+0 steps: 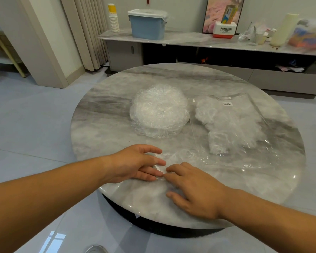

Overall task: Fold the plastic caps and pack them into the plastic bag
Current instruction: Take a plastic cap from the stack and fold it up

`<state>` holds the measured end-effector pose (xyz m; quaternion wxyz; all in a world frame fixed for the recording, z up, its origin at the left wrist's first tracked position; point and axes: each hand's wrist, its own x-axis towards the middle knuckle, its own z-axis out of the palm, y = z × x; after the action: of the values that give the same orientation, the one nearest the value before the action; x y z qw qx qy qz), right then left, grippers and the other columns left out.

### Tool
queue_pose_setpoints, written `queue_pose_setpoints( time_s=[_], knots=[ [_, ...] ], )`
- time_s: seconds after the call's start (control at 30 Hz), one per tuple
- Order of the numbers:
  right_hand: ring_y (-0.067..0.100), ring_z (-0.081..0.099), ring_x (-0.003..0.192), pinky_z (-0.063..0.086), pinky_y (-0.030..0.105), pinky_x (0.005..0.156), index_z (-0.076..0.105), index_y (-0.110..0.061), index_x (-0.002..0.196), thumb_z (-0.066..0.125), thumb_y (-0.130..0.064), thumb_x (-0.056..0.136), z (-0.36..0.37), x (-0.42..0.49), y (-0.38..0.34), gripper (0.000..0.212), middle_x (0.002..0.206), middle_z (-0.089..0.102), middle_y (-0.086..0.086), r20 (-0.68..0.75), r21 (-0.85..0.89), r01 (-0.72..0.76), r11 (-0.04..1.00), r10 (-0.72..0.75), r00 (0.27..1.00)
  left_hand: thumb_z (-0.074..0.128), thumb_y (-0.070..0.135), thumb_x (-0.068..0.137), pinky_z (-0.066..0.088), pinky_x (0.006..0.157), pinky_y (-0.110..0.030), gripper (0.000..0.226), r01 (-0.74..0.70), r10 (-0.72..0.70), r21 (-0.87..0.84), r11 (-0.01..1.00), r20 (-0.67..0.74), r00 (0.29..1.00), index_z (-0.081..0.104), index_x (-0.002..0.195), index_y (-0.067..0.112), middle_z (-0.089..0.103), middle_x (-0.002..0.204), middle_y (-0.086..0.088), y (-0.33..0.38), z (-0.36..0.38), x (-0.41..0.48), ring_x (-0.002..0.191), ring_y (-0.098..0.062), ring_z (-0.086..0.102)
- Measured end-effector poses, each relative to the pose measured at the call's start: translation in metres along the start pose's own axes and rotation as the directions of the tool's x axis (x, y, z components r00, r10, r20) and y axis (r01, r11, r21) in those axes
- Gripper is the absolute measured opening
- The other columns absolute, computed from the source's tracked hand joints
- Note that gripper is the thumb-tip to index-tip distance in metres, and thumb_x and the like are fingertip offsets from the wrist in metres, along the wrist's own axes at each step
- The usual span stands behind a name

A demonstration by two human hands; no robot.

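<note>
A clear plastic cap (173, 157) lies flat near the front of the round marble table (102, 110). My left hand (135, 164) rests on the cap's left part with fingers nearly straight. My right hand (192, 187) lies flat on its right part, fingertips meeting those of the left hand. A round stack of several unfolded plastic caps (159, 110) sits at the table's middle. To its right lies the clear plastic bag (235, 125) with folded white caps inside and a small label near its top.
Behind the table runs a low marble cabinet (190, 40) bearing a blue lidded box (147, 24), a stack of paper cups (113, 18), a Panasonic box (223, 30) and other clutter. Curtains (88, 31) hang at the back left. Glossy floor surrounds the table.
</note>
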<state>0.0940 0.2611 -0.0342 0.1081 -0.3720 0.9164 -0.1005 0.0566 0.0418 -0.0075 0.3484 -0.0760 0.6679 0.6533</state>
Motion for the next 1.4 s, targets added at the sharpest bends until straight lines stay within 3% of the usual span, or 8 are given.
queue_pose_setpoints(
  time_s=[0.13,0.23,0.37,0.8,0.9,1.03,1.2,1.4],
  knots=[
    [0.014,0.046,0.112,0.041,0.031,0.101,0.057,-0.024,0.129,0.028,-0.058,0.098,0.0,-0.001,0.004,0.054,0.134,0.052,-0.007,-0.01,-0.042,-0.009,0.999,0.009,1.0,0.078,0.016,0.087,0.063,0.073,-0.034,0.034,-0.069,0.083,0.128,0.989,-0.104,0.991,0.062,0.117,0.01,0.076,0.096,-0.011,0.003,0.0,0.007,0.083,-0.024,0.075],
    [0.014,0.045,0.112,0.041,0.033,0.1,0.058,-0.024,0.127,0.029,-0.058,0.098,0.001,-0.002,0.003,0.053,0.134,0.052,-0.008,-0.015,-0.053,-0.001,0.999,0.0,1.0,0.088,0.031,0.076,0.053,0.059,-0.027,0.036,-0.1,0.247,0.493,0.864,-0.243,0.938,0.066,0.099,0.015,0.069,0.08,-0.003,0.006,-0.003,0.019,0.063,-0.011,0.064],
    [0.015,0.044,0.12,0.038,0.033,0.103,0.055,-0.024,0.131,0.029,-0.059,0.098,0.0,-0.01,0.003,0.054,0.141,0.048,-0.007,-0.004,-0.042,0.001,0.999,-0.002,1.0,0.088,0.05,0.07,0.054,0.076,-0.025,0.046,-0.013,0.289,0.769,0.64,-0.225,0.931,0.065,0.101,0.024,0.068,0.094,0.005,0.013,0.0,0.027,0.081,-0.007,0.065],
    [0.01,0.019,0.151,0.011,0.025,0.123,0.045,-0.022,0.149,0.024,-0.065,0.098,-0.011,-0.02,0.006,0.07,0.163,0.031,-0.006,-0.017,0.055,0.006,0.998,-0.006,1.0,0.084,0.022,0.081,0.048,0.052,-0.023,0.023,0.151,-0.074,0.388,0.909,-0.206,0.976,0.063,0.082,0.013,0.06,0.069,-0.004,0.019,0.016,0.036,0.057,-0.011,0.053],
    [0.007,0.013,0.153,0.008,0.022,0.123,0.04,-0.024,0.153,0.03,-0.063,0.099,-0.017,-0.022,0.009,0.068,0.165,0.025,-0.008,-0.056,0.104,-0.004,0.995,0.01,0.998,0.077,0.019,0.088,0.047,0.054,-0.022,0.015,0.1,-0.05,0.287,0.953,-0.175,0.983,0.071,0.098,0.01,0.067,0.082,-0.005,0.02,0.017,0.033,0.066,-0.011,0.056],
    [0.005,0.041,0.136,0.028,0.01,0.109,0.048,-0.028,0.146,0.045,-0.056,0.099,-0.027,-0.025,0.012,0.055,0.153,0.039,-0.012,-0.218,0.234,-0.055,0.971,0.108,0.97,0.072,0.016,0.091,0.053,0.069,-0.027,0.013,-0.084,0.115,0.174,0.981,-0.176,0.978,0.074,0.102,0.008,0.075,0.091,-0.007,0.023,0.022,0.028,0.078,-0.015,0.067],
    [0.001,0.056,0.116,0.046,0.025,0.102,0.072,-0.037,0.107,0.066,-0.047,0.091,-0.043,-0.017,0.01,0.02,0.124,0.056,-0.017,-0.32,0.732,-0.081,0.676,0.446,0.836,0.067,0.012,0.095,0.056,0.096,-0.038,0.021,-0.221,0.224,0.038,0.975,-0.14,0.964,0.069,0.113,0.001,0.076,0.108,-0.012,0.031,0.034,0.016,0.1,-0.022,0.073],
    [0.023,0.071,0.107,0.054,0.039,0.098,0.074,-0.01,0.102,0.071,-0.035,0.084,-0.073,-0.013,0.021,0.03,0.106,0.076,0.002,-0.073,0.997,0.074,0.023,0.603,0.795,0.062,0.006,0.097,0.057,0.093,-0.05,0.026,-0.173,0.175,-0.084,0.981,0.019,0.984,0.064,0.123,0.008,0.074,0.116,-0.014,0.029,0.05,0.002,0.107,-0.03,0.072]
  ],
)
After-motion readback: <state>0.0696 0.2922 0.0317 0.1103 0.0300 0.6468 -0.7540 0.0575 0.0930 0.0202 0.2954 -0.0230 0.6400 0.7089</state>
